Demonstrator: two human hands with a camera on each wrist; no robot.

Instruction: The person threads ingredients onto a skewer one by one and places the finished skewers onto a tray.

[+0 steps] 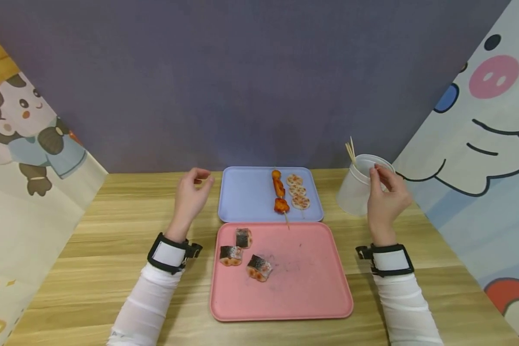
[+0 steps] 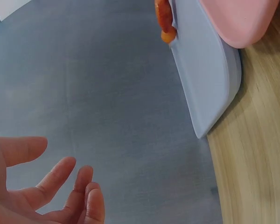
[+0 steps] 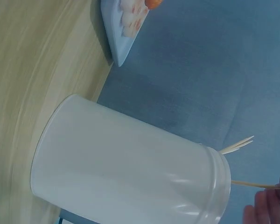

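My right hand point(image 1: 388, 201) is at the rim of a white bucket point(image 1: 352, 192). In the right wrist view its fingertips pinch the end of a thin wooden skewer point(image 3: 252, 184), whose lower part is hidden inside the bucket. Several other skewers point(image 1: 350, 152) lean out over the bucket's far-left rim. My left hand point(image 1: 191, 196) hovers left of the blue tray point(image 1: 244, 194), fingers loosely bent, holding nothing. Three fish chunks with dark skin point(image 1: 259, 268) lie on the left part of the pink tray point(image 1: 302, 288).
On the blue tray's right side lie a skewer of orange-brown pieces point(image 1: 278, 187) and a skewer of lotus root slices point(image 1: 297, 191). Both trays sit edge to edge on a wooden table point(image 1: 112, 240). A grey wall point(image 1: 242, 86) stands behind, with cartoon-printed panels at both sides.
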